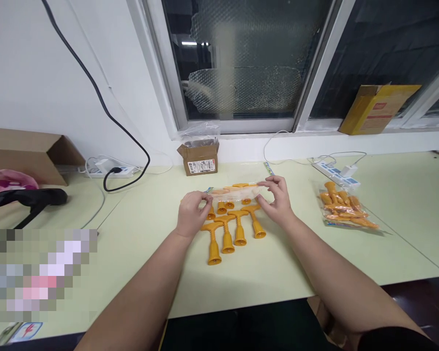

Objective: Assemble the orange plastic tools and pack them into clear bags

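Note:
A clear plastic bag (236,194) stretches between my two hands, with orange pieces showing through and behind it. My left hand (192,213) pinches its left end between thumb and fingers. At the right end, my right hand (278,201) has its thumb and index finger on either side of the bag's edge, the other fingers curved. Below the bag, several orange T-handled plastic tools (227,236) with flared, bell-shaped ends lie in a row on the table. More of them lie behind, partly hidden by the bag and my left hand.
A filled bag of orange tools (346,209) lies at right, near a power strip (336,173). Against the wall stand a small cardboard box (201,158) and another power strip (113,170) with a black cable (95,87). A larger carton (25,151) occupies the left side.

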The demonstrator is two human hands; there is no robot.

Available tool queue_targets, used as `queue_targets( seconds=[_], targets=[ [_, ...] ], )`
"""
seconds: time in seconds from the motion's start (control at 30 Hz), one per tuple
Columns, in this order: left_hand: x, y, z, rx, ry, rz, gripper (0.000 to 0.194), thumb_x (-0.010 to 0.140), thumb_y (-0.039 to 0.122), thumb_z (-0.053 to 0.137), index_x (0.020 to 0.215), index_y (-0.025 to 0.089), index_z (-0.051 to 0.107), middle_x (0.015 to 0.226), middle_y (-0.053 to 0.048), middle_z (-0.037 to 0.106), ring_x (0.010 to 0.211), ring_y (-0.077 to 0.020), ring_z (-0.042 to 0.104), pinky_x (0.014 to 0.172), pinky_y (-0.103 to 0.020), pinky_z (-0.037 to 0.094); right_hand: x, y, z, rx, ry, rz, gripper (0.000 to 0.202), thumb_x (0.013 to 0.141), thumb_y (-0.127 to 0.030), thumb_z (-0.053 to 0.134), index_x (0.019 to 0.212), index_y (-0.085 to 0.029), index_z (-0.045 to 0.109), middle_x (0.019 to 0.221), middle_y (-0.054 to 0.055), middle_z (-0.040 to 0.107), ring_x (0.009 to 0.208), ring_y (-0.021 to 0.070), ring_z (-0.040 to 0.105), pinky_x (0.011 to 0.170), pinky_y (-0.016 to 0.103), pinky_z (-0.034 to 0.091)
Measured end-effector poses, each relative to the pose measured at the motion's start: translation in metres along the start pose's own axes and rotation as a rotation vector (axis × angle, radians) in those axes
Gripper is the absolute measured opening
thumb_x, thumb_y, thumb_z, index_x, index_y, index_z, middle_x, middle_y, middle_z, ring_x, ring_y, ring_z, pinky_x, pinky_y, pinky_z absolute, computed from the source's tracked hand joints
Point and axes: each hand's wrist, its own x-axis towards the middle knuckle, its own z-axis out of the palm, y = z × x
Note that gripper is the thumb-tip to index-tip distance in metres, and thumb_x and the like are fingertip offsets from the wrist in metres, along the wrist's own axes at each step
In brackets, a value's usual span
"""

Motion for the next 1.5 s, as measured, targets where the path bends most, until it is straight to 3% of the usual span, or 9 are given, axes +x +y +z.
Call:
queue_targets(
  seconds=[0.1,0.3,0.53,0.67,0.9,1.07,1.2,1.33,1.5],
  targets=[
    [-0.001,-0.004,0.002,-0.008,-0.054,-0.004,0.009,0.09,0.015,0.061,0.087,0.023,0.06,0.082,-0.001,0.07,0.08,-0.0182,0.067,0.076,-0.033,0.054,0.001,0.0,-0.001,-0.03,-0.083,-0.065,0.004,0.088,-0.024,0.066,0.091,-0.026,0.067,0.107,0.009,0.06,0.105,0.0277,0.061,0.096,0.049,0.051],
    [-0.002,-0.009,0.006,0.024,-0.142,-0.005,0.009,0.089,0.015,0.06,0.087,0.023,0.059,0.082,-0.001,0.068,0.081,-0.0189,0.066,0.074,-0.033,0.054,0.002,0.008,-0.001,-0.021,-0.283,-0.074,0.009,0.085,-0.016,0.061,0.086,-0.025,0.063,0.085,0.004,0.068,0.085,0.0237,0.062,0.079,0.04,0.051],
    [-0.002,-0.006,0.005,-0.042,-0.193,0.039,0.009,0.088,0.015,0.062,0.09,0.023,0.059,0.082,-0.001,0.067,0.077,-0.0176,0.064,0.072,-0.032,0.053,-0.001,0.006,-0.001,0.098,-0.426,0.134,0.013,0.084,-0.014,0.056,0.087,-0.024,0.064,0.104,0.006,0.076,0.103,0.0243,0.072,0.072,0.032,0.056],
    [-0.001,-0.001,0.005,-0.106,-0.251,0.138,0.011,0.089,0.013,0.06,0.084,0.023,0.057,0.08,0.0,0.066,0.076,-0.0169,0.062,0.072,-0.031,0.051,-0.003,0.002,-0.002,0.175,-0.577,0.025,0.029,0.083,-0.014,0.063,0.109,-0.023,0.071,0.131,0.011,0.07,0.136,0.0296,0.058,0.092,0.039,0.058],
    [-0.001,0.0,0.003,-0.09,-0.331,0.078,0.013,0.084,0.016,0.066,0.091,0.023,0.058,0.084,0.0,0.068,0.077,-0.0178,0.064,0.073,-0.033,0.052,-0.006,0.002,-0.002,0.094,-0.652,-0.015,0.078,0.09,-0.014,0.062,0.16,-0.037,0.038,0.141,0.007,0.066,0.124,0.0261,0.067,0.106,0.048,0.054],
    [0.0,0.011,-0.004,-0.109,-0.375,0.109,0.044,0.076,0.029,0.079,0.116,0.026,0.06,0.123,-0.009,0.064,0.119,-0.0287,0.061,0.102,-0.046,0.051,-0.006,-0.004,0.004,0.108,-0.638,-0.158,0.037,0.088,-0.007,0.059,0.114,-0.027,0.077,0.131,0.01,0.07,0.131,0.0281,0.061,0.111,0.053,0.05],
    [0.002,0.022,-0.01,-0.119,-0.554,0.116,0.072,0.069,0.037,0.084,0.135,0.029,0.054,0.152,-0.011,0.048,0.143,-0.0332,0.045,0.117,-0.052,0.041,-0.007,-0.012,0.007,0.113,-0.635,-0.248,0.027,0.08,0.0,0.058,0.083,-0.02,0.076,0.159,0.011,0.049,0.152,0.0319,0.039,0.119,0.057,0.04],
    [0.003,0.024,-0.012,-0.091,-0.69,0.116,0.096,0.068,0.044,0.084,0.152,0.029,0.04,0.166,-0.011,0.034,0.155,-0.0365,0.028,0.127,-0.057,0.025,-0.007,-0.019,0.005,0.156,-0.706,-0.265,0.035,0.075,0.004,0.055,0.086,-0.02,0.077,0.165,0.009,0.041,0.157,0.0306,0.029,0.124,0.056,0.032],
    [0.0,0.016,-0.007,-0.041,-0.711,0.032,0.089,0.077,0.041,0.078,0.155,0.029,0.038,0.154,-0.01,0.054,0.145,-0.0358,0.046,0.127,-0.059,0.021,-0.004,-0.014,-0.003,0.189,-0.826,-0.105,0.056,0.075,0.006,0.047,0.107,-0.027,0.08,0.161,0.003,0.049,0.148,0.027,0.047,0.119,0.054,0.041]
  ],
)
